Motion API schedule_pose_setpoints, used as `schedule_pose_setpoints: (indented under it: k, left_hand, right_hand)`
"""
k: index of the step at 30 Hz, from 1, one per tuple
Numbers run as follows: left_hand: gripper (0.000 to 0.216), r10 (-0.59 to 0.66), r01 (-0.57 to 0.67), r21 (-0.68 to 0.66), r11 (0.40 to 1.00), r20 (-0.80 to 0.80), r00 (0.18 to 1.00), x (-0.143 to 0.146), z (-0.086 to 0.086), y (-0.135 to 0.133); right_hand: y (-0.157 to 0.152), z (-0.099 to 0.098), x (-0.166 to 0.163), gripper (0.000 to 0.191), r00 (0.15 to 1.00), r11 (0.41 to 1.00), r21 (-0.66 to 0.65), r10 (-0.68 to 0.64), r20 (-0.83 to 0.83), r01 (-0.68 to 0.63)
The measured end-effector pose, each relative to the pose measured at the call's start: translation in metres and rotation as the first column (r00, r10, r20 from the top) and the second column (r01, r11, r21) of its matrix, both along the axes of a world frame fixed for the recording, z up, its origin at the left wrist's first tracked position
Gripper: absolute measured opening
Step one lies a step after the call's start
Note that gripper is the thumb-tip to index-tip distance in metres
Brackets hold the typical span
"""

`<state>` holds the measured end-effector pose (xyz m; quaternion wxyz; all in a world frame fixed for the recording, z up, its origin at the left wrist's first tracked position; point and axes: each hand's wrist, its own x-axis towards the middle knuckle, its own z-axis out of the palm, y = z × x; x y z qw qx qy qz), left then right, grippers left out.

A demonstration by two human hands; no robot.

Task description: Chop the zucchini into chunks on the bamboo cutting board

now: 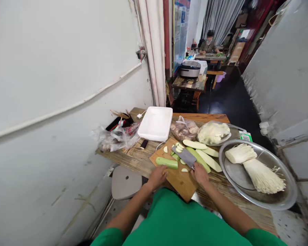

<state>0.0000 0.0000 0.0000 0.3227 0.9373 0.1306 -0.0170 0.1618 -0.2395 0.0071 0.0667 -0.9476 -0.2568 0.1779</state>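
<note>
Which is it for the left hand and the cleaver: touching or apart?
Apart. The head view shows the gap: the cleaver, gripped by the right hand, is clear of the left hand, with wooden cutting board showing between.

Pale-green squash (166, 163), grey cleaver (187, 158)

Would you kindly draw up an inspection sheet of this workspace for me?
Surface: wooden table bearing a cutting board.
Job's things: cleaver with slices on its blade; pale-green squash piece on the board; enoki mushrooms in a metal basin.
Clutter: crumpled plastic bag and small dark object, left of the board.
Hands: right hand grips the cleaver; left hand is at the squash piece, contact unclear.
Cables: white plug with thin cord, beside a white tray.
Surroundings: gray stool below; person at a farther table.
</note>
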Motion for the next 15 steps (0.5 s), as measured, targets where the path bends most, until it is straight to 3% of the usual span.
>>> schedule_pose_setpoints:
  k: [4,7,11,15]
  left_hand:
    - [0.047,-0.004,-0.020,0.224,0.974,0.104,0.995,0.030,0.011,0.012]
    - [0.053,-0.125,0.069,0.325,0.943,0.155,0.980,0.070,0.012,0.013]
    - [0.051,-0.300,0.247,0.362,0.899,0.099,0.949,0.119,0.001,0.012]
    - [0.049,-0.423,0.390,0.349,0.852,0.022,0.906,0.140,-0.021,0.023]
  right_hand:
    - [-0.011,0.017,-0.009,0.029,0.992,0.995,0.003,0.094,0.086,-0.095]
    - [-0.014,0.033,-0.013,0.032,0.985,0.991,-0.050,0.130,0.111,-0.125]
    - [-0.005,0.049,-0.012,0.039,0.985,0.986,-0.093,0.149,0.088,-0.141]
    - [0.011,0.057,-0.009,0.032,0.990,0.988,-0.109,0.119,0.078,-0.110]
